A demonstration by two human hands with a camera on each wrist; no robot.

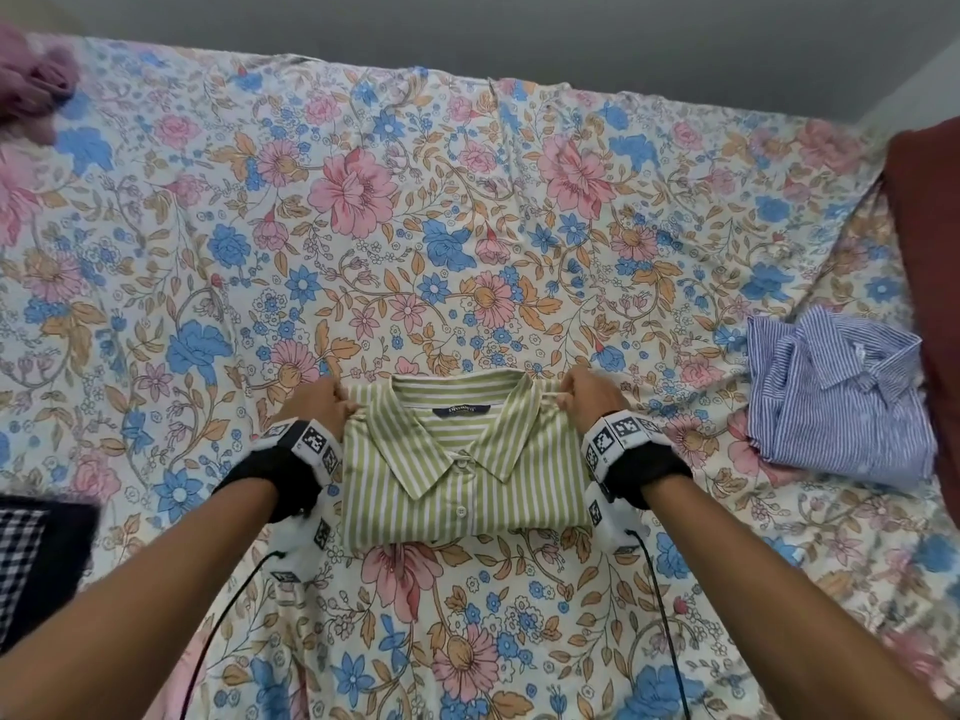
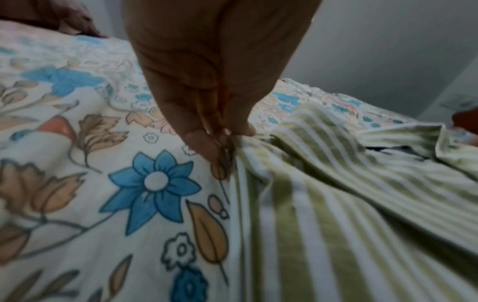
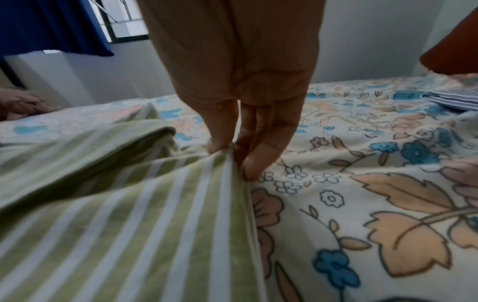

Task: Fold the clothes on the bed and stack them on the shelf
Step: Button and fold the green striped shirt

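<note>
A green-and-white striped shirt (image 1: 462, 470) lies folded into a rectangle on the floral bedsheet (image 1: 415, 226), collar up and facing me. My left hand (image 1: 324, 402) pinches its upper left shoulder corner; the left wrist view shows the left hand (image 2: 227, 141) with thumb and fingers bunching the green striped shirt (image 2: 349, 214) there. My right hand (image 1: 582, 397) pinches the upper right corner; the right wrist view shows the right hand (image 3: 232, 153) gathering the green striped shirt (image 3: 129, 214) at its edge.
A blue-and-white striped shirt (image 1: 836, 397) lies loosely folded at the right. A dark red cloth (image 1: 930, 252) sits at the right edge, a pink garment (image 1: 31, 80) at the far left corner, and a black-and-white checked cloth (image 1: 26, 558) at the near left.
</note>
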